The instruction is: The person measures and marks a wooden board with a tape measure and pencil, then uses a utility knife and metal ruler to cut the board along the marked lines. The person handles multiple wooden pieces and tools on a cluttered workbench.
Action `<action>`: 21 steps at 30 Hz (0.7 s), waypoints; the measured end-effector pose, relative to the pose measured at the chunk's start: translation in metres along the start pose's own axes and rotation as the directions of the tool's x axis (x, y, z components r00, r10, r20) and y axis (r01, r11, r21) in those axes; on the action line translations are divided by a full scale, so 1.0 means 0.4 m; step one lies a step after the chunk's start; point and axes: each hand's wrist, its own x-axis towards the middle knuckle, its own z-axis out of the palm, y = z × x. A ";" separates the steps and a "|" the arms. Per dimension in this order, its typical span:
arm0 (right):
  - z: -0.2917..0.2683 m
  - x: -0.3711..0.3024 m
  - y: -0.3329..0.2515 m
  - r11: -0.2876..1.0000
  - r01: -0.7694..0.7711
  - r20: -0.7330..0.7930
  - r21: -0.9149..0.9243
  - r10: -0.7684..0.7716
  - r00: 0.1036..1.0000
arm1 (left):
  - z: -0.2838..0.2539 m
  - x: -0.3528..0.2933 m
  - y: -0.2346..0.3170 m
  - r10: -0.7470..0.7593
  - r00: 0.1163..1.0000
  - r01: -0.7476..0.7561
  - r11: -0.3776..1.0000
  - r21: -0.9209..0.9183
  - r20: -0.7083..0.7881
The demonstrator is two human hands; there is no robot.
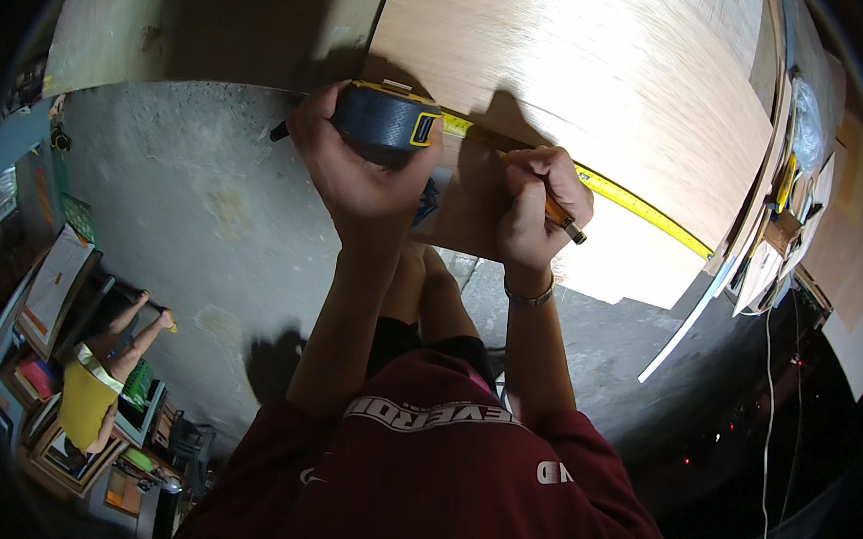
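- Left grip [361,186]: wrapped around the tape measure [379,120], beside the wooden sheet [579,53].
- Right grip [535,216]: pinching a pencil-like tool [558,216] beside the blade [640,201].
- Progress: blade drawn out, reaching the sheet's right side; no finished mark discernible.

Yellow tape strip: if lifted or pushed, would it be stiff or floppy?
The tape strip looks thin, so it would probably bend if pushed sideways. It may be fairly stiff lengthwise: no kink shows along it over the wood sheet. Being narrow, it is likely light beside the chunky case in the left hand.
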 end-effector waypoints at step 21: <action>0.029 0.001 0.011 0.992 0.085 0.034 -0.093 -0.082 0.996 | -0.013 -0.001 0.011 -0.060 0.997 0.057 0.996 0.066 0.039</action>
